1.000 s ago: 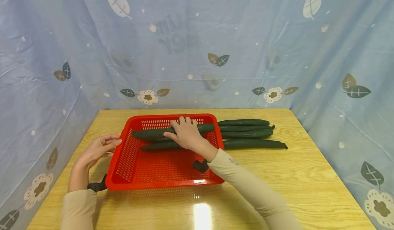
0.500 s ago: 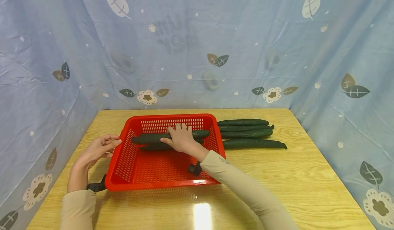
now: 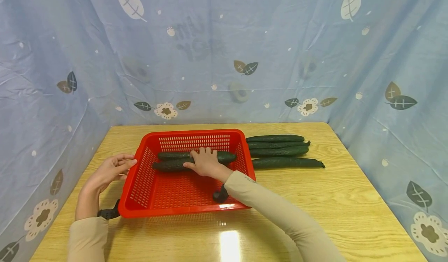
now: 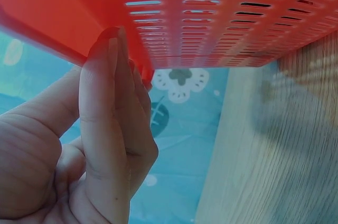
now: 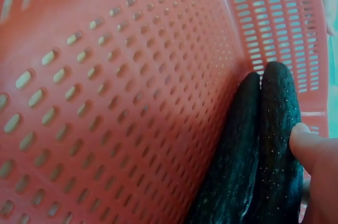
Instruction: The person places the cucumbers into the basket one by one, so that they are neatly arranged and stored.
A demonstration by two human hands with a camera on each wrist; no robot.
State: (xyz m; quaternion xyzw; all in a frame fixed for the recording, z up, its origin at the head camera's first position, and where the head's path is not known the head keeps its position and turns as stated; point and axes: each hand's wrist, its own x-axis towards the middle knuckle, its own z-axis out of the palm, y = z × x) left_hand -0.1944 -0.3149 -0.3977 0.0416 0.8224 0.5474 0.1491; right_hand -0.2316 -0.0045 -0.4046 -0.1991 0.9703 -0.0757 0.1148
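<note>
A red plastic basket [image 3: 189, 210] with slotted walls rests on the table. Dark green cucumbers lie lengthwise in its back half; the rear cucumber [image 3: 173, 155] is beside a front cucumber [image 3: 171, 165]. My right hand [image 3: 206, 164] reaches down over both and grips the front one around its middle, hiding part of each. In the right wrist view its thumb [image 5: 309, 147] lies along the side of a speckled cucumber [image 5: 277, 108]. My left hand [image 3: 110, 171] holds the basket's left rim; in the left wrist view the fingers [image 4: 100, 113] lie against the outside, below the rim.
Several more cucumbers [image 3: 280, 152] lie side by side on the wooden table [image 3: 336, 207], just right of the basket and partly behind its wall. Blue patterned curtains [image 3: 224, 79] enclose the table at the back and sides.
My right hand has moved down and toward me with its cucumber, which now lies lower in the basket, in front of another. The left hand has stayed at the rim.
</note>
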